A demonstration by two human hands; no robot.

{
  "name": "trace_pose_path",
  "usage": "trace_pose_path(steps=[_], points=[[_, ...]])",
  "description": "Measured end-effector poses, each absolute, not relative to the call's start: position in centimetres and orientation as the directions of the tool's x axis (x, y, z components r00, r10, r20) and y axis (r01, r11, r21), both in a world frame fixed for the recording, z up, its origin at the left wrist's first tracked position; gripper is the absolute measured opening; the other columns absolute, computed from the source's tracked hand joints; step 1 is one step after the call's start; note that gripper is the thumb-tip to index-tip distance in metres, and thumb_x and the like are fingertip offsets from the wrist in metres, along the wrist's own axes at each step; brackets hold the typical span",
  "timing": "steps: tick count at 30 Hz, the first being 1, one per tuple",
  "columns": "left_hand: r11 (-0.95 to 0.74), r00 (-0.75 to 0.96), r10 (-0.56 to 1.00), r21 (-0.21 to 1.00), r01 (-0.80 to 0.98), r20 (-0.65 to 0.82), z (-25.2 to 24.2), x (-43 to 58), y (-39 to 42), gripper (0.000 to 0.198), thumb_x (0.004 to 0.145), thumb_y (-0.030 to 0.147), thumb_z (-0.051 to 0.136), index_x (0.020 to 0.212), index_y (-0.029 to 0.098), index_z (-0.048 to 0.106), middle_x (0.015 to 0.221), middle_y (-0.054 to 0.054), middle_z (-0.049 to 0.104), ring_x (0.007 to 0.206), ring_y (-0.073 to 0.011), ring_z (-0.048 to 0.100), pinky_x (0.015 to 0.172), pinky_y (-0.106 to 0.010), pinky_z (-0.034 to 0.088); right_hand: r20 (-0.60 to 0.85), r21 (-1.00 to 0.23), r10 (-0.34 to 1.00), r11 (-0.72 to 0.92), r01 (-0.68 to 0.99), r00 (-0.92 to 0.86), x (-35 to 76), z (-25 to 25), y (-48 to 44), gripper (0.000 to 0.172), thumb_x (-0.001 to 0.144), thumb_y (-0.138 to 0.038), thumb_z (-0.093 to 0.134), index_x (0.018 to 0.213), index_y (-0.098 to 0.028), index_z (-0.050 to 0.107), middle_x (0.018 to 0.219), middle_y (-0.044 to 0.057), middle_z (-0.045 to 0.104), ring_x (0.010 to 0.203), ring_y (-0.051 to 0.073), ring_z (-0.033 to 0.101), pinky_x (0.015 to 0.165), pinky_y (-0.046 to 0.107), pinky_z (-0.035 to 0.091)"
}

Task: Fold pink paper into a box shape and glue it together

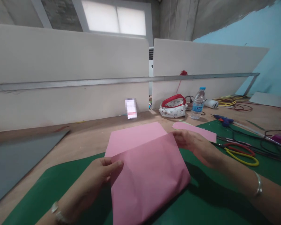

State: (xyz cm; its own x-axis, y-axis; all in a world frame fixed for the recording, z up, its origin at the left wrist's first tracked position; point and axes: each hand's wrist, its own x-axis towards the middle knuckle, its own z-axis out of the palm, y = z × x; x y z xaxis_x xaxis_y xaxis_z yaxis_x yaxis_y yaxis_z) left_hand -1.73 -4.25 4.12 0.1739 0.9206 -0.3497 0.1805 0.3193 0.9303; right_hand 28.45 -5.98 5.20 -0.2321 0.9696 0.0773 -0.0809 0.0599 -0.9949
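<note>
Window (101, 17) overexposed; soft shadows across green mat (208, 184).

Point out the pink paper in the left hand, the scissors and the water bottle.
Pink paper (148, 178): head view, middle of its near face.
Scissors (239, 152): head view, on the yellow handle loop.
Water bottle (197, 107): head view, on the blue label.

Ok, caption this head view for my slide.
Left hand gripping a pink sheet, right hand at its upper corner, over a green surface, scissors nearby.
</note>
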Motion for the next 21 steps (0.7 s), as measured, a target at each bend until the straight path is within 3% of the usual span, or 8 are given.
trace_pose_path(steps=[3,6,8,12,16,18,21], points=[[0.318,0.186,0.915,0.925,0.207,-0.357,3.9,-1.0,-4.7,0.044,0.059,0.044,0.077,0.047,0.017,0.045,0.045,0.008,0.039,0.044,-0.0059,0.027,0.045,-0.020,0.019,-0.151,-0.964,0.933,-0.212,-0.160,-0.326,28.3,4.9,-6.1,0.051,0.081,-0.050,0.061,0.122,-0.020,0.056,0.103,0.011,0.067,0.087,0.022,0.064,0.075,0.035,0.051],[0.332,0.183,0.910,0.917,0.220,-0.373,3.5,-0.5,-5.1,0.043,0.059,0.043,0.076,0.046,0.018,0.044,0.045,0.009,0.037,0.044,-0.0063,0.026,0.045,-0.021,0.017,-0.233,-0.911,0.830,-0.369,-0.185,-0.507,27.3,3.9,-6.5,0.047,0.072,-0.026,0.074,0.115,-0.015,0.060,0.103,0.011,0.067,0.093,0.022,0.064,0.084,0.035,0.050],[0.357,0.188,0.898,0.907,0.222,-0.399,3.3,-0.5,-5.1,0.038,0.060,0.042,0.076,0.047,0.017,0.049,0.045,0.007,0.042,0.044,-0.0074,0.031,0.045,-0.021,0.020,-0.222,-0.884,0.779,-0.415,-0.216,-0.586,26.6,3.3,-6.7,0.047,0.067,-0.021,0.076,0.111,-0.011,0.062,0.104,0.012,0.067,0.096,0.024,0.064,0.088,0.035,0.048],[0.388,0.199,0.883,0.901,0.195,-0.424,3.4,-1.0,-4.9,0.029,0.062,0.043,0.073,0.060,0.015,0.063,0.058,-0.002,0.062,0.053,-0.0141,0.051,0.049,-0.024,0.035,-0.187,-0.914,0.814,-0.349,-0.205,-0.550,26.6,3.0,-6.2,0.049,0.067,-0.023,0.075,0.112,-0.011,0.060,0.103,0.012,0.067,0.094,0.024,0.064,0.088,0.036,0.047],[0.331,0.198,0.912,0.929,0.164,-0.360,3.6,-1.0,-4.9,0.024,0.059,0.035,0.075,0.074,0.017,0.067,0.065,-0.001,0.067,0.061,-0.0154,0.057,0.055,-0.023,0.042,-0.131,-0.986,0.934,-0.088,0.141,-0.332,27.7,3.0,-5.1,0.039,0.070,-0.023,0.070,0.108,-0.013,0.063,0.101,0.010,0.067,0.095,0.025,0.062,0.082,0.037,0.049],[0.284,0.195,0.930,0.947,0.150,-0.310,3.7,-0.7,-4.9,0.035,0.056,0.033,0.076,0.087,0.020,0.067,0.073,0.001,0.070,0.069,-0.0179,0.062,0.062,-0.025,0.046,-0.046,-0.953,0.977,0.019,0.303,-0.206,28.0,3.0,-4.9,0.041,0.072,-0.029,0.070,0.109,-0.015,0.062,0.109,0.010,0.064,0.102,0.027,0.058,0.085,0.038,0.047],[0.222,0.199,0.947,0.961,0.166,-0.253,3.8,-0.2,-5.1,0.050,0.056,0.035,0.076,0.102,0.022,0.064,0.082,-0.001,0.073,0.076,-0.0220,0.065,0.066,-0.029,0.049,-0.045,-0.941,0.988,0.008,0.337,-0.148,28.1,3.1,-5.0,0.053,0.076,-0.043,0.067,0.121,-0.019,0.055,0.123,0.010,0.057,0.112,0.027,0.053,0.093,0.039,0.043]])
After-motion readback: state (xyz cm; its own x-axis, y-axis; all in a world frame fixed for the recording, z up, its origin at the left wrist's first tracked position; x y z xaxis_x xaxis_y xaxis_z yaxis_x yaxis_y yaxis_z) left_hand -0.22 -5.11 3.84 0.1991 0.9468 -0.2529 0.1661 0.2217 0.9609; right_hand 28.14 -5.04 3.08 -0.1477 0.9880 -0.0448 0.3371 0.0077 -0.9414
